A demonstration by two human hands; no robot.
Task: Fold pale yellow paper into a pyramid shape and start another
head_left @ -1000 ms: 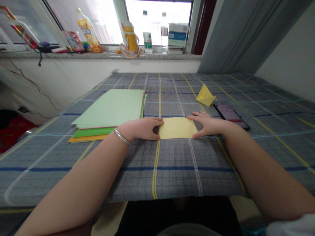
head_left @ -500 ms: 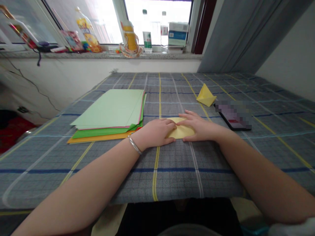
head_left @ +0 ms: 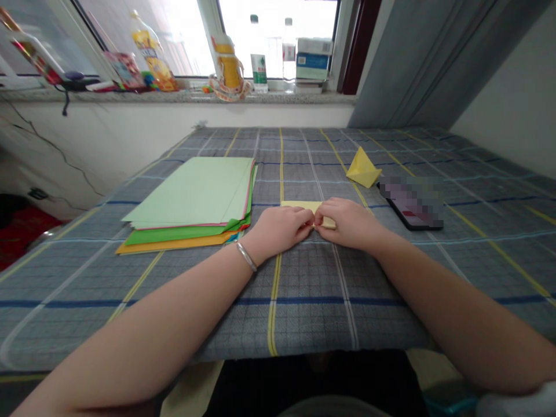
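Left hand (head_left: 278, 227): curled, fingertips against the right's, silver bangle (head_left: 247, 256) at the wrist.
Right hand (head_left: 350, 223): curled, close against the left.
Grip: both pressed together, pinching the yellow paper.
Yellow paper (head_left: 299, 204): flat on the checked cloth (head_left: 304, 301), between both hands, middle hidden under fingers, folds hard to make out.
Left of left hand: paper stack (head_left: 186, 194), green on top, lower sheets mostly covered.
Right of right hand: phone (head_left: 412, 211), screen blurred.
Beyond right hand: folded yellow paper (head_left: 362, 168).

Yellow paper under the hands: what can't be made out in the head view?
In the head view:
Middle of the yellow paper sheet: hidden by the left hand and right hand.
Screen of the black smartphone: pixelated blur.
Lower sheets of the coloured paper stack: hidden by the pale green top sheet.
Clear plastic bottle's label: too small.
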